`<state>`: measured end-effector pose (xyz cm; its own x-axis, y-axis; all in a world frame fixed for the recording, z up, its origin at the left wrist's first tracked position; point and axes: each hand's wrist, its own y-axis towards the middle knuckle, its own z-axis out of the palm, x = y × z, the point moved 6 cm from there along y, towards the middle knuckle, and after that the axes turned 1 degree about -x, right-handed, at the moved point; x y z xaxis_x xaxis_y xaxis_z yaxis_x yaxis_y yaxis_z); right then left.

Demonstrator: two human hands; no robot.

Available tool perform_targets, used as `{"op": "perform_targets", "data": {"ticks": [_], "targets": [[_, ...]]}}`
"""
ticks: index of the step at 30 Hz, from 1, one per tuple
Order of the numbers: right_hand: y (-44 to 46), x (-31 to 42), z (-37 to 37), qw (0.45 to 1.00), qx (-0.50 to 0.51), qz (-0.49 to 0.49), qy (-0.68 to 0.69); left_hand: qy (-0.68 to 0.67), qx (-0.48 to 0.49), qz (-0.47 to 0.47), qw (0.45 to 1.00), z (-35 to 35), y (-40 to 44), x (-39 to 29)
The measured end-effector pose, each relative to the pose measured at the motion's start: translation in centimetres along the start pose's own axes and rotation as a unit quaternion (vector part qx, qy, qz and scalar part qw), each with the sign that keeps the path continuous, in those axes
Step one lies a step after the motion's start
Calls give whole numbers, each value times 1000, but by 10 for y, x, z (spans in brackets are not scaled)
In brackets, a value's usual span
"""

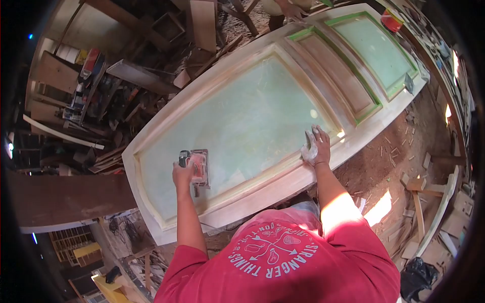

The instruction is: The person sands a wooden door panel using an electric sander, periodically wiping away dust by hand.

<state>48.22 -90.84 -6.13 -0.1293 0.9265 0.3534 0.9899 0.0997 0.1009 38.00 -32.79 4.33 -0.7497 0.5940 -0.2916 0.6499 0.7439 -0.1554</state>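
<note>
My left hand is wrapped around a red and black power sander. The sander's flat base rests on the pale green panel of a wooden door, near its left end. On the near side of the same door lies my right hand, fingers outstretched over the frame moulding and panel edge. White dust coats its thumb side, and I cannot make out anything held there. The door has a large green panel, a narrow brown panel with bright green edging, and another green panel at the far end.
Another person's hand is at the door's far edge. A red and yellow can stands at the upper right corner, and a grey scraper-like piece lies on the right edge. Wood scraps and shelves crowd the left; a black bag sits lower right.
</note>
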Motion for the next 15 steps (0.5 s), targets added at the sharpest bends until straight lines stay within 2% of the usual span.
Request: {"op": "perform_targets", "data": {"ticks": [2,5,8,15], "targets": [[0,-3,4,1000,2,3,8,99,26,2,995,2,-3,-56],[1,-7,6,1000,-9,0,13,105,14,118,987,11,-7,-122],[-1,-5,2,1000,-5,9,19,166,36,264,950,38,-1,-171],[-2,-5,1,997,-63,-14,31,192,85,412,887,80,-14,-297]]}}
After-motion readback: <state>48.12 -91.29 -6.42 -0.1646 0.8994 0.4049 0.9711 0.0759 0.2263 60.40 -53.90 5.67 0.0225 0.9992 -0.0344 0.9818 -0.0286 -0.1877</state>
